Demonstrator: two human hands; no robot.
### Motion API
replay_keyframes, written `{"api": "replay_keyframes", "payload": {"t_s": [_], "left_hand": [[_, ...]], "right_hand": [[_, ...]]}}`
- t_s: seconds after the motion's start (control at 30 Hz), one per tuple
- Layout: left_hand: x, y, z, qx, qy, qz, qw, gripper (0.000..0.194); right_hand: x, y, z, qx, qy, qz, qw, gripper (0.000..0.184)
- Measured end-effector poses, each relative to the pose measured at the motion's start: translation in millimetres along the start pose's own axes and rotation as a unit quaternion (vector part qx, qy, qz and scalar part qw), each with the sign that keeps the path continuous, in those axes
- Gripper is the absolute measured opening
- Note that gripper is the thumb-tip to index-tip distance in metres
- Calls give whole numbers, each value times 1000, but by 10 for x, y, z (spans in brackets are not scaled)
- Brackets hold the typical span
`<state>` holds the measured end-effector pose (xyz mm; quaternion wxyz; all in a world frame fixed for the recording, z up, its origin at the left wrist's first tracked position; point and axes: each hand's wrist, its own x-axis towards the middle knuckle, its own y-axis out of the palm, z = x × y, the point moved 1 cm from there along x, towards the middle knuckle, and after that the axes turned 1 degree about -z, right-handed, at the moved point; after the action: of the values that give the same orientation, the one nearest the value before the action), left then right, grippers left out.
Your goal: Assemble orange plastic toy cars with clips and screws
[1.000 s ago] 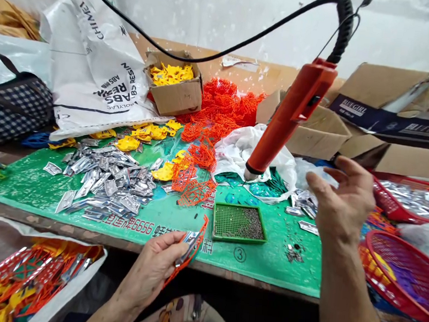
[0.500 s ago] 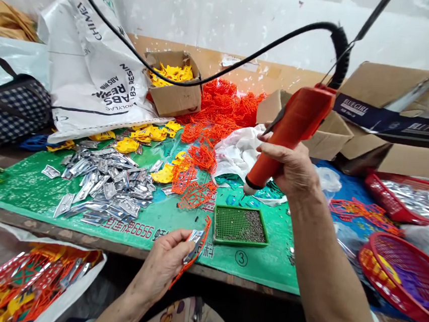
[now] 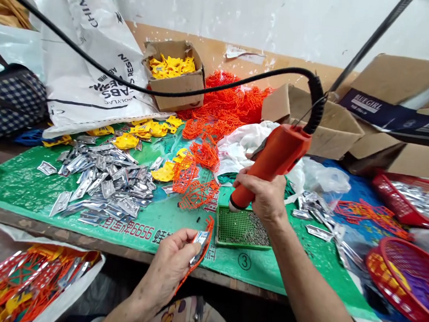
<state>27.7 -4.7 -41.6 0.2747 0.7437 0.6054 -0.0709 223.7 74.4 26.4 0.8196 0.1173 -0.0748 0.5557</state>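
My left hand (image 3: 169, 263) pinches a small silver plate (image 3: 201, 243) together with an orange plastic net-like piece (image 3: 207, 234), held at the table's front edge. My right hand (image 3: 266, 194) is wrapped around a red electric screwdriver (image 3: 273, 161), tilted with its white nose down to the left. That nose is just above the green screw tray (image 3: 242, 244), whose grid holds many small dark screws (image 3: 257, 228) on the right side. The driver's bit cannot be made out against the tray. A black cable (image 3: 221, 88) leads from the driver's top across to the left.
Silver plates (image 3: 106, 181) lie heaped at left, beside yellow parts (image 3: 149, 128). Orange net pieces (image 3: 235, 102) pile up at the back. Cardboard boxes (image 3: 334, 132) and red baskets (image 3: 408, 281) stand at right. An open white bag (image 3: 89, 280) of finished-looking pieces sits lower left.
My right hand has lowered the electric screwdriver down and to the left, over the screw tray. My left hand keeps its hold, shifted slightly right in view.
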Motion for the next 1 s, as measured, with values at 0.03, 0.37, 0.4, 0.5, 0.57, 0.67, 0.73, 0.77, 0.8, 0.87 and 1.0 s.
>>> {"api": "replay_keyframes", "payload": {"t_s": [0.03, 0.37, 0.4, 0.5, 0.57, 0.67, 0.73, 0.77, 0.8, 0.87, 1.0], "left_hand": [[3, 5, 2, 7, -1, -3, 1000, 24], [-18, 71, -70, 28, -36, -16, 999, 29], [-23, 75, -76, 28, -36, -13, 999, 29], [-33, 83, -83, 33, -36, -17, 999, 29], [-33, 86, -79, 36, -38, -21, 998, 29], [-23, 93, -65, 37, -43, -23, 998, 29], [-15, 100, -59, 35, -43, -24, 998, 30], [-12, 103, -58, 33, -43, -27, 998, 30], [-10, 105, -59, 30, -44, -29, 998, 30], [-9, 109, -68, 26, -47, -32, 998, 30], [-20, 118, -96, 21, -45, -33, 998, 28]], "right_hand": [[-1, 3, -23, -1, -4, -7, 1000, 13], [-6, -10, -137, 10, -24, -41, 999, 10], [-7, -14, -146, 9, -26, -41, 999, 10], [-8, -20, -162, 12, -29, -49, 998, 10], [-7, -18, -166, 15, -28, -54, 998, 10], [-3, -7, -169, 13, -30, -53, 998, 11], [-2, 0, -172, 15, -35, -48, 998, 12], [-2, 3, -174, 17, -37, -45, 998, 13], [-3, 5, -174, 19, -38, -43, 998, 13], [-7, 5, -171, 19, -40, -46, 998, 12], [-22, 1, -159, 15, -45, -46, 998, 11]]}}
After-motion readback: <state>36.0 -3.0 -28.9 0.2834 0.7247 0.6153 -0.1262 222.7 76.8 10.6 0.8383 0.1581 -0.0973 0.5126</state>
